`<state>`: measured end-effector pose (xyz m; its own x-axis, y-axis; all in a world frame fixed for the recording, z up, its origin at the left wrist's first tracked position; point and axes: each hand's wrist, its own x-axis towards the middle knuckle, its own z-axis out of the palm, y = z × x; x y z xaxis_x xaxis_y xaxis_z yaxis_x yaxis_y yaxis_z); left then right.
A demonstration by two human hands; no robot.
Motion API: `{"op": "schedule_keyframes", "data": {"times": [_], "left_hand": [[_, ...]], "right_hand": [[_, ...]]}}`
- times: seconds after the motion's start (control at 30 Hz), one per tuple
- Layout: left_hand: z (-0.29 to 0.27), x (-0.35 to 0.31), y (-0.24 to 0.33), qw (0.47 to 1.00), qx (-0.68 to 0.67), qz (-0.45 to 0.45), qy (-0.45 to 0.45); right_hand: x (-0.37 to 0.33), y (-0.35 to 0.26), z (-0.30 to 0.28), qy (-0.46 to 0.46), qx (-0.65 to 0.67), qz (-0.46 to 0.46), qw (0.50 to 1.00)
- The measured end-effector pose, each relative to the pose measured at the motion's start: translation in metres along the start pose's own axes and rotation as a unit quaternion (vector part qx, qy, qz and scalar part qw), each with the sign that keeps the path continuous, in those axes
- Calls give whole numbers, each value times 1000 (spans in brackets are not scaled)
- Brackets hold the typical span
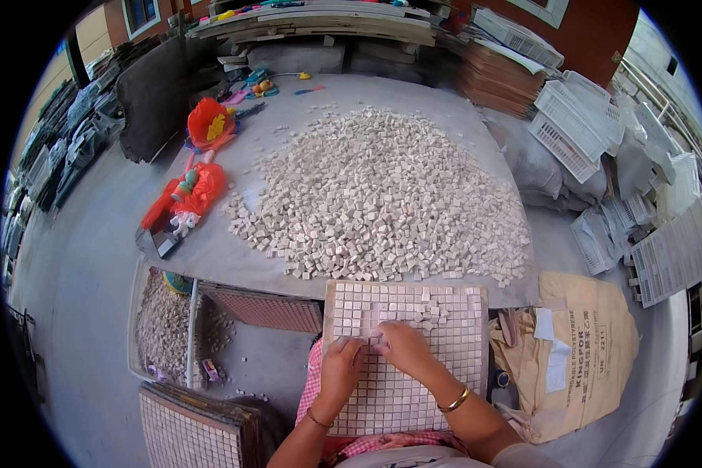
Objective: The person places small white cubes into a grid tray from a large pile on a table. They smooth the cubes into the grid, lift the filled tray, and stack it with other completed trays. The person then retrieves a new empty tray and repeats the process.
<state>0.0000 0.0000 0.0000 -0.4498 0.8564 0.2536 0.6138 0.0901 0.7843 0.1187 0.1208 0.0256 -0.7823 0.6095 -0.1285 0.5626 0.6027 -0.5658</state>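
Observation:
A square mosaic board (pixel 460 366) rests over my lap, its grid mostly filled with small pale stone tiles. Bent over its left-middle part, my left hand (pixel 342 365) has thumb and finger pinched together. My right hand (pixel 407 349) is close beside it, fingertips also drawn together at the grid. Whatever lies between the fingertips is too small to make out. Some grid cells just beyond my fingers hold no tile. A few loose tiles (pixel 431 312) lie on top of the grid beyond my right hand. My right wrist wears a gold bangle (pixel 454 400).
Past the board, a large heap of stone tiles (pixel 374 195) covers a grey table (pixel 249 261). Red plastic bags (pixel 203 187) lie at its left. A white crate (pixel 136 343) of tiles and stacked boards (pixel 187 429) stand left; a tan sack (pixel 600 351) lies right.

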Motion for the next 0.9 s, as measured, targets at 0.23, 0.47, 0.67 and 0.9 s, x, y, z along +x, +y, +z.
{"op": "schedule_keyframes", "data": {"times": [0.23,0.47,0.67,0.9], "left_hand": [[11,16,-8,993,66,93,-30],[13,19,5,986,112,114,-53],[18,14,5,987,130,88,-39],[23,10,10,982,159,104,-14]], "right_hand": [[-2,25,-21,132,49,22,990],[3,30,-9,127,-39,-40,990],[1,25,-18,97,-39,4,994],[-2,32,-25,23,-31,-25,999]]}}
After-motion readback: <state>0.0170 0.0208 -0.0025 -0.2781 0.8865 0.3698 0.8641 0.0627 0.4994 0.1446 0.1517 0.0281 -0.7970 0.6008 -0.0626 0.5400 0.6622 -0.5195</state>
